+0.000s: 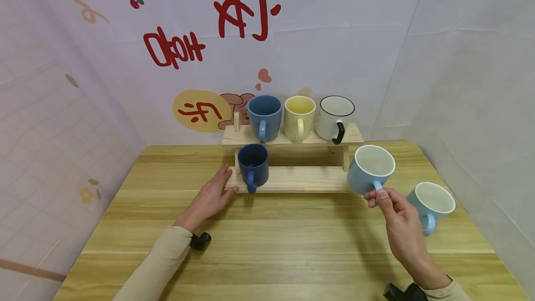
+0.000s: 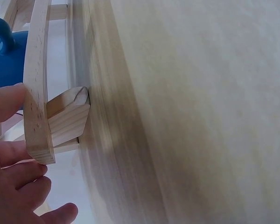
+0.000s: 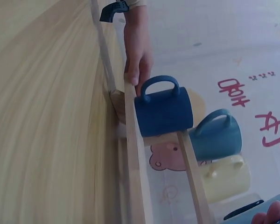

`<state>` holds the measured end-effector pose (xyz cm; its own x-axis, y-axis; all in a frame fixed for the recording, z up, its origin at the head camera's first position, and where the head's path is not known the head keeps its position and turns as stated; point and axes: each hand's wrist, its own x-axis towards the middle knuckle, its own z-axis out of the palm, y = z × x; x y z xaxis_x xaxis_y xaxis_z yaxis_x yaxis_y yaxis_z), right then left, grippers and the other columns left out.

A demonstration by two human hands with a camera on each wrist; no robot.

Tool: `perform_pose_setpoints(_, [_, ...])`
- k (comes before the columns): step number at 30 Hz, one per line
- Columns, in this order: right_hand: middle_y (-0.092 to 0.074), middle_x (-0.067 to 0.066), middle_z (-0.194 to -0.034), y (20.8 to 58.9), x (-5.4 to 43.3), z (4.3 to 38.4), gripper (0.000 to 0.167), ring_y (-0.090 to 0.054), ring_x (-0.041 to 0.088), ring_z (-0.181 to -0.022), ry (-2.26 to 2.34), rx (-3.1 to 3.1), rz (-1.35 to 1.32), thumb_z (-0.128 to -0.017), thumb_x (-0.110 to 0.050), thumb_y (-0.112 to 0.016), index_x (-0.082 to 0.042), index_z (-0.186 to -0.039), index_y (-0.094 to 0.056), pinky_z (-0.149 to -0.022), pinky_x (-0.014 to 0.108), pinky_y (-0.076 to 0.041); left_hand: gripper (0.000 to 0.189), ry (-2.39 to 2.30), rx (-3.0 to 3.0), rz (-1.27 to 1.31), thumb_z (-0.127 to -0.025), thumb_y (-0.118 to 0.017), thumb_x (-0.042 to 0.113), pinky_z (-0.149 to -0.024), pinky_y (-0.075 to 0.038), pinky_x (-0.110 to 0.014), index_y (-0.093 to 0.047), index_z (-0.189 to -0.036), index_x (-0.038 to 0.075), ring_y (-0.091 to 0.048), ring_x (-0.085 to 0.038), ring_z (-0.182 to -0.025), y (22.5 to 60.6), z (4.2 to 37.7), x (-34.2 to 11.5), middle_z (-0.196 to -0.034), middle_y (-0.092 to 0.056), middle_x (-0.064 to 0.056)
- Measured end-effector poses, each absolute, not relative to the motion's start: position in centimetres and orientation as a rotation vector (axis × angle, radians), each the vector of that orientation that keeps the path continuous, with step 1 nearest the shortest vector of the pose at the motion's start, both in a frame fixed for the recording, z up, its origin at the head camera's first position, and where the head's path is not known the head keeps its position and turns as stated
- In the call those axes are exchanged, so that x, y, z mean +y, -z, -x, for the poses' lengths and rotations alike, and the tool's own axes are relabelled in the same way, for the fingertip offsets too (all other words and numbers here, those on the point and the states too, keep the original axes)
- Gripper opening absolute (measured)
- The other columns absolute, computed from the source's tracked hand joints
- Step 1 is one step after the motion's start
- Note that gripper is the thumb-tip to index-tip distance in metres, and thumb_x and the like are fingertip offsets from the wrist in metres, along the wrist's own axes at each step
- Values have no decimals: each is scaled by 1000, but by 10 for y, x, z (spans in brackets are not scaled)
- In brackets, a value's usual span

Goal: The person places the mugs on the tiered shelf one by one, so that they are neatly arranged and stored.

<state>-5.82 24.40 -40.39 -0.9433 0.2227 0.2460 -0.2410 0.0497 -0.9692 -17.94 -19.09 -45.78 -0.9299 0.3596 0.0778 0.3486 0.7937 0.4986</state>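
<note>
At the left end of a two-tier wooden mug rack, my left hand grips the lower board. The left wrist view shows thumb and fingers on either side of that board end. Beside this hand a dark blue mug stands on the lower tier. My right hand pinches the handle of a light blue mug, held up off the table by the rack's right end. Only part of that mug shows in the right wrist view's bottom corner. Another light blue mug stands on the table behind the right hand.
On the upper tier stand a blue mug, a yellow mug and a white enamel mug with a black rim and handle. Printed white cloth hangs behind the wooden table and along its sides.
</note>
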Motion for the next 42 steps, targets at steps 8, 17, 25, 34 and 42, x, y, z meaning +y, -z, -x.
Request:
perform_pose_setpoints(8, [-67, -1, -86, 403, 229, 60, 33, -62, 15, -95, -1946, -2066, -108, -111, -11, -47, 19, -106, -60, -94, 23, -43, 69, -819, 2965, -604, -106, -61, 33, -119, -30, -59, -38, -155, -9, -26, -41, -153, 459, 179, -191, -166, -27, -26])
perform_pose_setpoints(17, [-66, 2, -88, 406, 208, 65, 31, -62, 15, -94, -1918, -2157, -194, -112, -10, -46, 13, -103, -64, -91, 21, -45, 69, -825, 2959, -587, -106, -61, 32, -118, -31, -59, -37, -155, -9, -28, -43, -152, 460, 179, -189, -166, -26, -27])
perform_pose_setpoints(25, [-66, 3, -88, 409, 190, 70, 28, -60, 20, -94, -1937, -2185, -260, -111, -10, -47, 9, -103, -66, -89, 22, -48, 69, -834, 2954, -582, -106, -61, 33, -119, -30, -59, -36, -156, -8, -28, -42, -152, 459, 179, -188, -167, -25, -25])
perform_pose_setpoints(34, [-65, 2, -87, 417, 174, 82, 26, -62, 15, -90, -2002, -2168, -322, -110, -8, -49, 9, -101, -65, -87, 23, -50, 69, -819, 2954, -566, -106, -60, 34, -119, -31, -59, -37, -157, -7, -29, -41, -152, 461, 180, -188, -167, -26, -24])
perform_pose_setpoints(42, [-65, 3, -89, 427, 163, 91, 27, -62, 20, -91, -2026, -2192, -350, -111, -12, -50, 7, -101, -65, -88, 23, -49, 69, -821, 2946, -541, -107, -59, 36, -119, -31, -58, -37, -157, -5, -30, -40, -152, 460, 180, -188, -167, -26, -22])
